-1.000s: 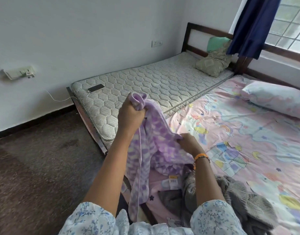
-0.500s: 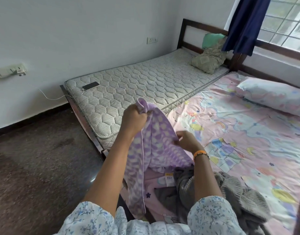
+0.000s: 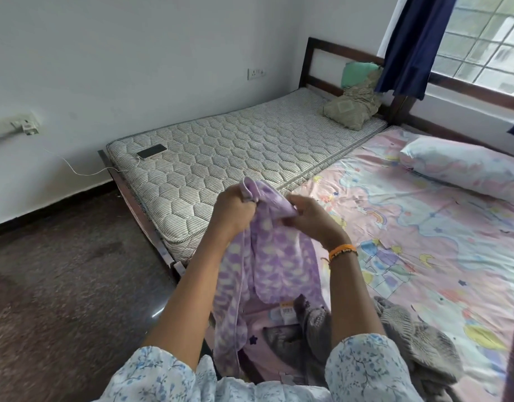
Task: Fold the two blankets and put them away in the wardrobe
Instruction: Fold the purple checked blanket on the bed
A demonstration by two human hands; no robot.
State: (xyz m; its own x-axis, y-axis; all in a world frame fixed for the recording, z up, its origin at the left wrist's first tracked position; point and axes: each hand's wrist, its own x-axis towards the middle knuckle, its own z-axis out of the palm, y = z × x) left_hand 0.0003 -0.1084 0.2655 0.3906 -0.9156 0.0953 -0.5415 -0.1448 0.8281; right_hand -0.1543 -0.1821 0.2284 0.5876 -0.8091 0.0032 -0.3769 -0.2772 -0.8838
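Far left: white wall w/ a charger plug (image 3: 28, 126) in a socket, white cable (image 3: 84, 172) running down and right to a phone (image 3: 151, 151) lying face up on the near-left corner of the bare quilted mattress (image 3: 235, 158). Dark floor (image 3: 61, 285) below.

Centre: left hand (image 3: 234, 211) raised over the bed edge, fingers curled tight round a bunched corner of the purple blanket (image 3: 267, 271); a bit of cloth sticks up above the fist. Blanket hangs from that grip straight down between both forearms, lower end trailing past the bed edge near the floral sleeves (image 3: 363, 372). Right hand (image 3: 312, 217) just beside the left, same height, thumb and fingers pinching the blanket's top edge; cloth runs short and taut between the two hands. Orange bracelet (image 3: 342, 250) on the right wrist.

Below the hands: a barcode tag (image 3: 286, 310) on the sheet, partly under the purple cloth. Grey blanket (image 3: 406, 343) lies crumpled on the bed at the right forearm, part hidden behind the arm, not held.

Right: cartoon-print sheet (image 3: 424, 256) covers the near bed, matching pillow (image 3: 464, 169) at its head. Further back an olive cushion (image 3: 351, 108) and a green one (image 3: 357, 74) against the dark headboard (image 3: 339, 50), blue curtain (image 3: 415, 44) over the window.
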